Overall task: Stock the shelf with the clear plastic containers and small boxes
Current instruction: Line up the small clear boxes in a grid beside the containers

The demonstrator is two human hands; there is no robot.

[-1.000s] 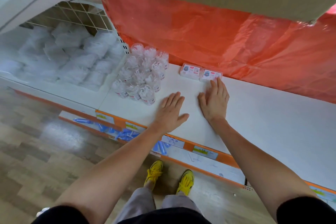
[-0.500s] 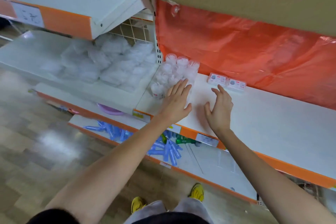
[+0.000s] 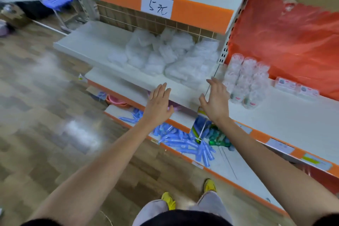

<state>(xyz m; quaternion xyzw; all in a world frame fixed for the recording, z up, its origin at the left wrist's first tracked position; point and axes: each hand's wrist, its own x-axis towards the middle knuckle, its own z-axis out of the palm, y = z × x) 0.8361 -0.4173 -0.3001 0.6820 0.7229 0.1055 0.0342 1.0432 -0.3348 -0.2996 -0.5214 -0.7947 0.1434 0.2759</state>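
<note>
Clear plastic containers (image 3: 244,79) stand grouped on the shelf (image 3: 286,117), just to the right of the right hand (image 3: 215,99). The small boxes (image 3: 297,88) lie farther right of it, at the back. Both hands have lifted off the shelf and shifted left. The left hand (image 3: 158,102) and the right hand now hover with fingers spread, holding nothing. Judgement: the last placement is finished and both hands are free for the next batch. Count: two small boxes; roughly twelve containers in three rows, exact number blurred.

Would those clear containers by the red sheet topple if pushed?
Probably light: the containers look thin-walled. Tall and narrow, an outer one might tip, though the tight cluster likely braces them. On the smooth shelf they may slide.
</note>
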